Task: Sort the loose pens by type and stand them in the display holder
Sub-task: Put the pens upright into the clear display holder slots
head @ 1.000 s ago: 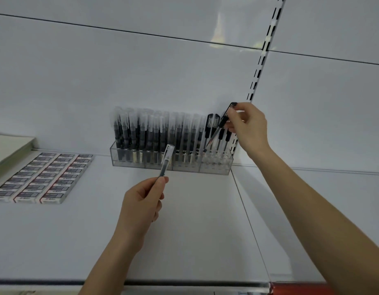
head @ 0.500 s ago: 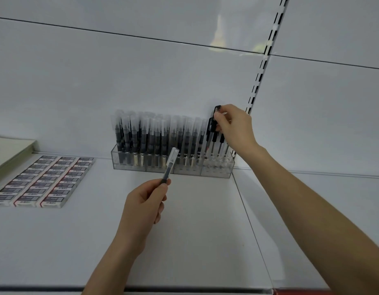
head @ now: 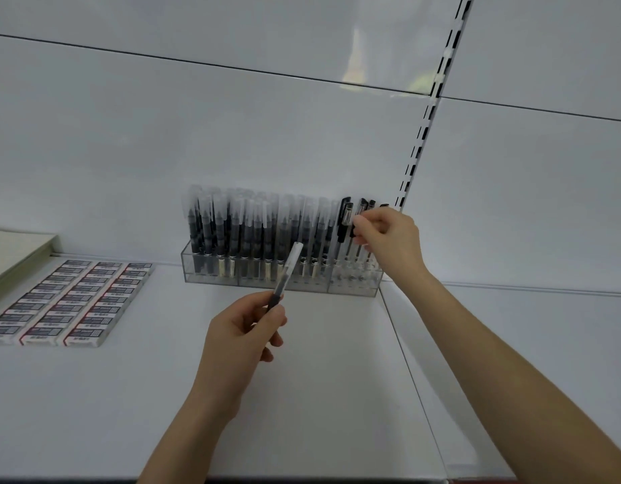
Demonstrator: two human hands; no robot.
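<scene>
One black-capped pen (head: 353, 229), tilted a second ago, now stands at the display holder's (head: 211, 278) right end, pinched by the right hand (head: 389, 237), while the left hand (head: 239, 338) grips a clear-capped pen (head: 288, 269) awaiting sorting.

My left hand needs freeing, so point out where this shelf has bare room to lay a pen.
Bare shelf lies in front of the display holder, between the small boxes at left and the shelf seam at right; beyond the seam is bare too. Crowded: the holder's slots and the boxed left end.
</scene>
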